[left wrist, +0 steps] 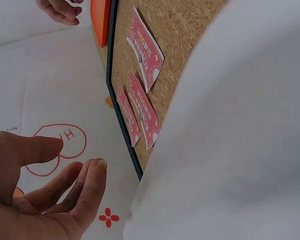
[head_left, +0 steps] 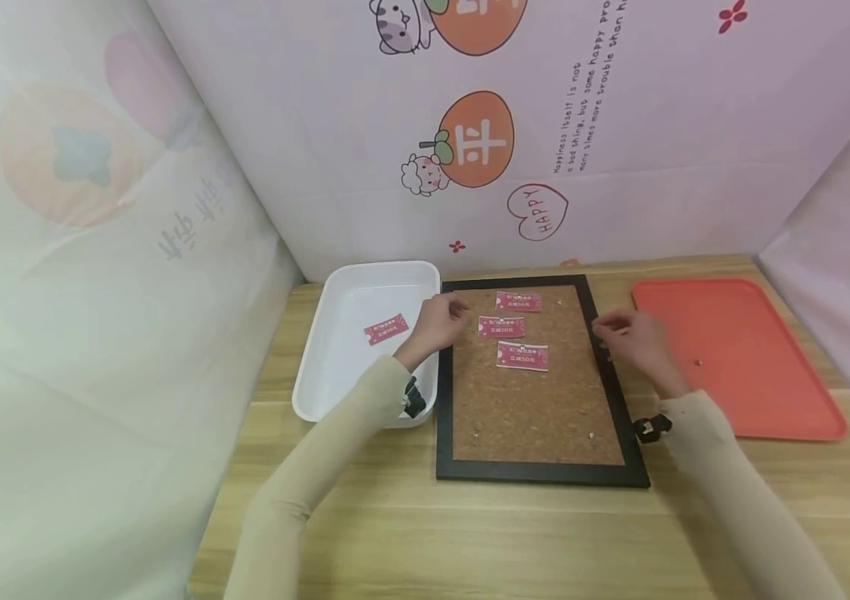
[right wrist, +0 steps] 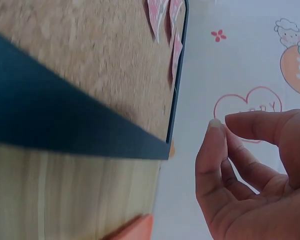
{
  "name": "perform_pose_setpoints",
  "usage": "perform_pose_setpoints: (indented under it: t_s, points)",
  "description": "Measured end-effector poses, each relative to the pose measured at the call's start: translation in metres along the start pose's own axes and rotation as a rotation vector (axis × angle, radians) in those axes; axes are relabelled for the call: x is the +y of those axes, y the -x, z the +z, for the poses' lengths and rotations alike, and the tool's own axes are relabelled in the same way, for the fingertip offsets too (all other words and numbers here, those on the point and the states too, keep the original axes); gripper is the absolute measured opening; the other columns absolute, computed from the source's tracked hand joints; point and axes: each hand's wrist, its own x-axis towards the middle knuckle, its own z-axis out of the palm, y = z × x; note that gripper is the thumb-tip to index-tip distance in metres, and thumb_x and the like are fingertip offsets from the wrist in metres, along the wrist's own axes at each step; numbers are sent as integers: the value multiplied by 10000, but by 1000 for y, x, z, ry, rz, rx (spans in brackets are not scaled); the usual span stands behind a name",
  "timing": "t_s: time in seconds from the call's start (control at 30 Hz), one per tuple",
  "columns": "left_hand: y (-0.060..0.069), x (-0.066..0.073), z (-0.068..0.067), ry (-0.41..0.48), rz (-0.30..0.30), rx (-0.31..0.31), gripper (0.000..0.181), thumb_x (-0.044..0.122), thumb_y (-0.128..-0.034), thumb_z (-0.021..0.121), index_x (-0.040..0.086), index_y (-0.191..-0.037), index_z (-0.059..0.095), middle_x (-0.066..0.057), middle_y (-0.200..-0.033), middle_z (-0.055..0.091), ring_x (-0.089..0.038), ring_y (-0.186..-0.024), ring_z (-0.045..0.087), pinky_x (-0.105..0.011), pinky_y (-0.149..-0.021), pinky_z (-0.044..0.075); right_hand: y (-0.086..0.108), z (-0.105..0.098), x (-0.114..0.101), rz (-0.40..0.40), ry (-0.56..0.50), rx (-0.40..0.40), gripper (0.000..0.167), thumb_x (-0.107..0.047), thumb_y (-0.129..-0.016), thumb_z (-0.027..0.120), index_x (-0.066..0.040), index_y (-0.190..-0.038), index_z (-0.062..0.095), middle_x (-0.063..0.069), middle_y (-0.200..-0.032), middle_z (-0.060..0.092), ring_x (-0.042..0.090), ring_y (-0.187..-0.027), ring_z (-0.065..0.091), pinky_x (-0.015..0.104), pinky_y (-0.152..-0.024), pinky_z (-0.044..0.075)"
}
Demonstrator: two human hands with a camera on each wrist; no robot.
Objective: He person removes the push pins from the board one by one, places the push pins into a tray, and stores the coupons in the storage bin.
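Over the left edge of a black-framed cork board point(head_left: 530, 408), the left hand point(head_left: 436, 323) curves loosely; over its right, the right hand point(head_left: 638, 340) curls, grip unclear. Three rectangular pink coupons point(head_left: 502, 328) lie on it, another in a white tray point(head_left: 342, 375) to its left.

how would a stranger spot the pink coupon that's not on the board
On the wooden table, find the black-framed corkboard. Just to its left in the head view sits a white tray, and the pink coupon lies inside, slightly slanted. It is the only coupon in there; the other three coupons are on the corkboard.
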Motion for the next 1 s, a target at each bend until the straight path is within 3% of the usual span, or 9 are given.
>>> perform_pose_setpoints:
  t_s: [0.17, 0.33, 0.47, 0.6, 0.77, 1.0]
  points:
    - [-3, 3, 11, 4, -49, -28, 321, 210, -1011, 641, 10, -1256, 695, -149, -1146, 753, -257, -1022, 727, -325, -838, 621, -3, 10, -9, 19, -70, -46, 342, -185, -1058, 563, 69, -1268, 653, 328, -1175, 686, 397, -956, 745, 415, -738, 656]
    - [-2, 10, 18, -6, -121, -74, 338, 239, -1008, 662, 23, -1267, 692, -132, -1139, 740, -228, -983, 712, -298, -792, 611, -6, 20, -16, -8, 5, -35, 329, -185, -1043, 578, 53, -1247, 676, 295, -1163, 690, 351, -934, 713, 306, -667, 596]
    - [-2, 11, 23, -5, -155, -133, 368, 249, -1016, 660, 24, -1307, 666, -141, -1181, 717, -251, -1025, 695, -334, -823, 608, -8, 29, -19, 28, 46, -72, 354, -241, -1038, 569, 16, -1259, 674, 264, -1205, 690, 311, -984, 649, 258, -683, 508]
    - [-2, 11, 29, -4, -168, -175, 399, 257, -1017, 655, 27, -1343, 640, -148, -1237, 692, -277, -1088, 680, -383, -886, 606, -12, 39, -20, 15, 5, -108, 354, -214, -1043, 550, 34, -1265, 672, 265, -1166, 714, 300, -951, 693, 262, -689, 526]
    - [-3, 12, 36, 14, -174, -180, 400, 252, -1013, 666, 15, -1334, 649, -146, -1237, 677, -278, -1092, 669, -388, -896, 597, -14, 49, -22, -2, -40, -121, 330, -192, -1040, 565, 49, -1233, 683, 256, -1075, 739, 251, -851, 733, 257, -664, 553]
    - [-2, 17, 49, 2, -158, -166, 380, 227, -1012, 675, 8, -1322, 658, -140, -1226, 690, -260, -1108, 668, -360, -924, 587, -16, 59, -25, 23, -143, -204, 350, -167, -1056, 563, 105, -1264, 636, 311, -1124, 719, 325, -925, 763, 332, -767, 633]
